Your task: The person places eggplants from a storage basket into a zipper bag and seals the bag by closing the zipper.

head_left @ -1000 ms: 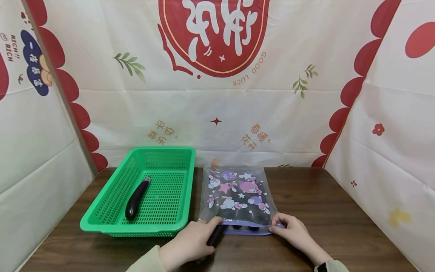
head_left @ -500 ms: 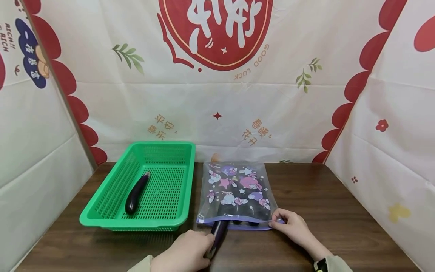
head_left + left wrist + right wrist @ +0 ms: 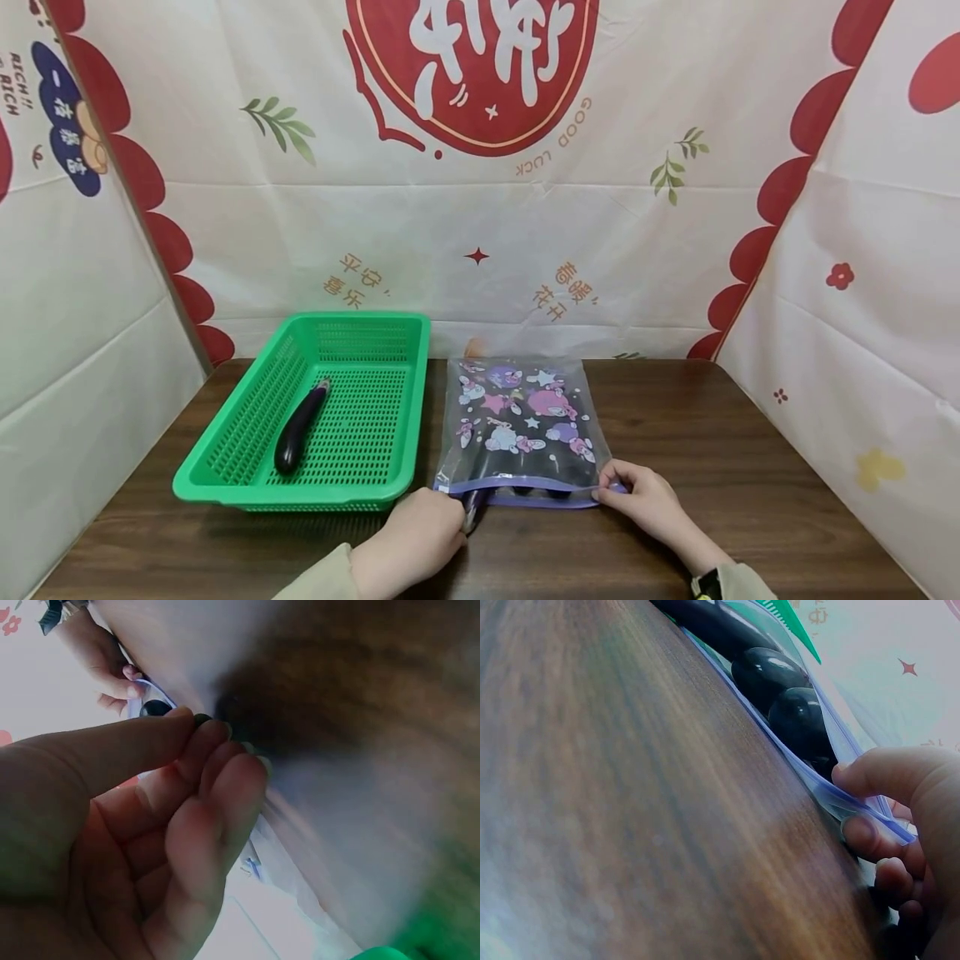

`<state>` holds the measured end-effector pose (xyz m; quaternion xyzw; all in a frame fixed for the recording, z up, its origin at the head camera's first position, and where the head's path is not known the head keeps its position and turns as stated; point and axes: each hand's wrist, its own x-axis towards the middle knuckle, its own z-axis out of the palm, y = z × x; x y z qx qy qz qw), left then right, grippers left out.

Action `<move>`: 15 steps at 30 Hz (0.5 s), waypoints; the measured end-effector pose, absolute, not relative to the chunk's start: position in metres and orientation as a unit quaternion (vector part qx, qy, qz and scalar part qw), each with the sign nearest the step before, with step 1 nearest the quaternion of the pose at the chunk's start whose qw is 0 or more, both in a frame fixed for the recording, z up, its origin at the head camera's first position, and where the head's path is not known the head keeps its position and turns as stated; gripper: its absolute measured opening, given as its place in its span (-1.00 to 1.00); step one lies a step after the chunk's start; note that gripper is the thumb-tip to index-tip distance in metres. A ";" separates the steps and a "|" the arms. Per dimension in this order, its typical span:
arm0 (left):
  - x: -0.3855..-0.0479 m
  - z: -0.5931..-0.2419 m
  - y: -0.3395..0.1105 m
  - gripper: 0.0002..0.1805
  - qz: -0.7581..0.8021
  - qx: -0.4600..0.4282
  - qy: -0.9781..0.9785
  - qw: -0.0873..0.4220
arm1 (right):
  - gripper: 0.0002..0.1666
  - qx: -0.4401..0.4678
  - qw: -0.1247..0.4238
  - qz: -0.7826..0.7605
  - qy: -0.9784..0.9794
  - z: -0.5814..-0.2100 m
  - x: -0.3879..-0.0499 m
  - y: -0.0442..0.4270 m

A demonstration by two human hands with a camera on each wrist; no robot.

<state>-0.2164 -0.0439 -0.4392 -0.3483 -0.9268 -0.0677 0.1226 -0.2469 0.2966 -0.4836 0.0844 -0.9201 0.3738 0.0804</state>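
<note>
A clear zip bag printed with cartoon figures lies flat on the table, its purple-edged mouth facing me. My left hand grips the stem end of a dark eggplant, whose far part is inside the bag's left side. In the left wrist view my fingers mostly hide that eggplant. My right hand pinches the right corner of the bag's mouth between thumb and fingers. The right wrist view shows the mouth parted, with the round ends of two more eggplants inside, beside the held eggplant.
Left of the bag stands a green plastic basket with one eggplant lying in it. The wooden table meets printed cloth walls at the back and sides.
My left hand first drew back toward me, exposing more of the eggplant, then moved forward, and less of it now shows outside the bag. The right hand keeps its pinch on the corner.
</note>
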 end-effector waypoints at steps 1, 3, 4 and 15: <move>-0.218 -0.440 -0.043 -0.61 -0.063 -0.347 -0.927 0.128 | -0.77 0.084 0.080 0.373 -0.920 -0.484 -0.247 0.297; -0.220 -0.441 -0.040 -0.61 -0.054 -0.347 -0.926 0.139 | -0.77 0.083 0.078 0.372 -0.921 -0.484 -0.247 0.297; -0.221 -0.441 -0.039 -0.61 -0.050 -0.348 -0.926 0.140 | -0.77 0.082 0.077 0.371 -0.922 -0.485 -0.248 0.297; -0.233 -0.442 -0.030 -0.71 -0.018 -0.341 -0.925 0.166 | -0.76 0.083 0.086 0.368 -0.922 -0.487 -0.248 0.297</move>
